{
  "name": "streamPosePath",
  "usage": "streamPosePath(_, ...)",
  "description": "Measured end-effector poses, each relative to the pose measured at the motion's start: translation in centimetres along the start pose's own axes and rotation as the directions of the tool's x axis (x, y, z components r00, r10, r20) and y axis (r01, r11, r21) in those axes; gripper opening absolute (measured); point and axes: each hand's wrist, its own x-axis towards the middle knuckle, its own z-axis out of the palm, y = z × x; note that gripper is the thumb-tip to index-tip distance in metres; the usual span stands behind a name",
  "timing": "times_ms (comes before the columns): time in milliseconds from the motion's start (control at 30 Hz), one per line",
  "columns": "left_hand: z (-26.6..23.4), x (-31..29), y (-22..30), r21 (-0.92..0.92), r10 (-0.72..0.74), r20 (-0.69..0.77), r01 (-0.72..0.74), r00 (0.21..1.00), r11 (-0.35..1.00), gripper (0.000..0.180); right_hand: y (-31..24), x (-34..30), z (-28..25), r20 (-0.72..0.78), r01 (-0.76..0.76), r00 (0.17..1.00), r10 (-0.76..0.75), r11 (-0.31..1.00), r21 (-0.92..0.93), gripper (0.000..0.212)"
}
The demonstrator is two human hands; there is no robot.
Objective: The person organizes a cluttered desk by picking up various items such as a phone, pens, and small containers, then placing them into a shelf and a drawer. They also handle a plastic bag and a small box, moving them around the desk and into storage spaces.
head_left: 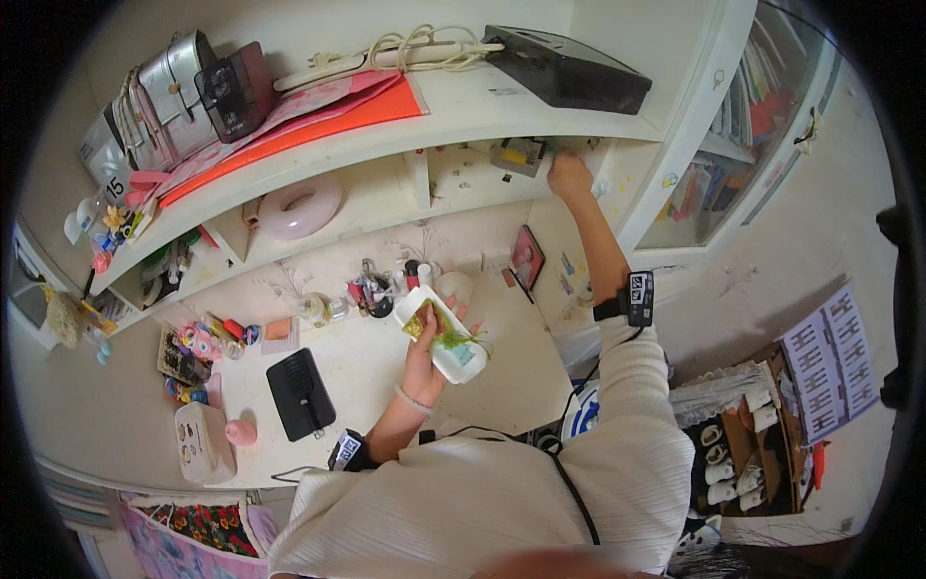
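My left hand [423,367] grips a small white tray [455,364] above the desk. Inside the tray lie a yellowish patterned piece, green stringy stuff and a pale blue piece; their kind is unclear. Raised to the upper right, my right hand [570,176] reaches into a shelf compartment. Its fingers look curled, and whatever they may hold is hidden. Beside that hand is a grey, flat, boxy item with a yellow patch [519,156].
Below the shelf stretches the white desk [502,405], with a black hairbrush-like item [300,394], a beige box [204,442] and a pen holder [372,293]. A black box [569,72] and cables lie on the upper shelf. At right stands a glass-doored cabinet [738,125] and a shoe rack [743,454].
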Motion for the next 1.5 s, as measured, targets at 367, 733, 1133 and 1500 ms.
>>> streamPosePath(367, 2.0, 3.5, -3.5, 0.017, -0.073, 0.183, 0.071, 0.981, 0.997, 0.066, -4.6, -22.0, -3.6, -0.273, 0.555, 0.831, -0.485, 0.761, 0.337, 0.048)
streamPosePath(733, -1.7, 5.8, -3.3, -0.022, 0.075, -0.210, -0.082, 0.975, 0.996, 0.042, -4.4, -19.9, -5.1, -0.132, 0.652, 0.705, -0.697, 0.564, 0.506, 0.030)
streamPosePath(1133, 0.5, 2.3, -0.8, -0.024, 0.170, -0.122, -0.175, 0.978, 0.984, 0.030, 0.4, 1.7, -1.4, 0.298, 0.381, 0.755, -0.585, 0.760, 0.527, 0.067)
streamPosePath(1500, 0.7, 2.6, -2.3, 0.002, -0.019, -0.069, 0.020, 0.997, 1.000, 0.041, 2.7, 2.7, -1.6, 0.198, 0.589, 0.679, -0.707, 0.685, 0.428, 0.069)
